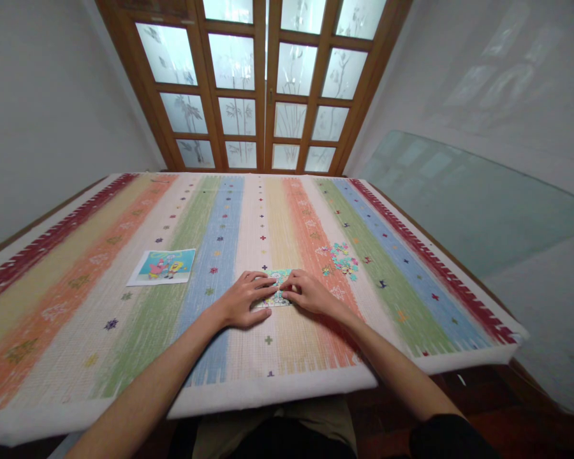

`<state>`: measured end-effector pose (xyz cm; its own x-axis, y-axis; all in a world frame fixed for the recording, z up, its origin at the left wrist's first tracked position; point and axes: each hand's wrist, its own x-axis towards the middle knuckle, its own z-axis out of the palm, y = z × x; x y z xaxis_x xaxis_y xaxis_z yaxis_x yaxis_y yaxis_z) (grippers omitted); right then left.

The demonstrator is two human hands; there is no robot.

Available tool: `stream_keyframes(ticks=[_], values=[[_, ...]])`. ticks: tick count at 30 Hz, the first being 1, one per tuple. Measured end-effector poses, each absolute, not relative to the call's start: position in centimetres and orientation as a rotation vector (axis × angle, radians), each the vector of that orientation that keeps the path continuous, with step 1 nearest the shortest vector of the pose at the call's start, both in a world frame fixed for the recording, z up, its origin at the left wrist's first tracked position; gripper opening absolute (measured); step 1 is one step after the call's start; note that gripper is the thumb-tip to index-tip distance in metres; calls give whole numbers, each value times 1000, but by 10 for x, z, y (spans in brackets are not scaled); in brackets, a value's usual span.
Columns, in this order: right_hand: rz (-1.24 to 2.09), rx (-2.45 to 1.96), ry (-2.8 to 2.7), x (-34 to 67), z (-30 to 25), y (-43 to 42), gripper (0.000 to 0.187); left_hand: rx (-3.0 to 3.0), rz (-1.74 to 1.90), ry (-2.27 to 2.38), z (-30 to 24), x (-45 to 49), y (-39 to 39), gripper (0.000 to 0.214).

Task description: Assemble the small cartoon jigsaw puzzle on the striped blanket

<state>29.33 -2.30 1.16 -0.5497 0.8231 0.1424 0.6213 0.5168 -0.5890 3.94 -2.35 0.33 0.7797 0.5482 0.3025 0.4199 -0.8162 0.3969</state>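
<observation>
A small, partly assembled jigsaw puzzle [283,301] in pale green and yellow lies on the striped tablecloth in front of me. Over its left side rests my left hand [247,299], open, fingers spread and fingertips on the puzzle. My right hand [310,293] reaches in from the right, with thumb and forefinger pinched above the puzzle's middle. Between those fingertips shows a tiny pale bit that looks like a puzzle piece, mostly hidden. Both hands cover much of the puzzle. Loose puzzle pieces [343,262], mostly turquoise with some pink and yellow, lie in a heap to the right.
On the left lies a printed picture [165,266] of a pink and a yellow cartoon figure. The striped tablecloth [229,357] covers the wide table. Beyond the far edge stand wooden doors [265,95] with frosted panes; a glass panel [459,197] leans at the right wall.
</observation>
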Motion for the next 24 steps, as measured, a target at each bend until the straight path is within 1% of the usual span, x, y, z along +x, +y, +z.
stream_keyframes(ticks=[7,19,24], values=[[657,-1162,-2369,292,10,-23,16,2656,587,741,3,40,-23,56],[564,-1212,-2400,292,12,-23,12,2665,595,744,2,39,-23,54],[473,-1245,-2438,291,10,-27,12,2655,591,748,2,39,-23,54]])
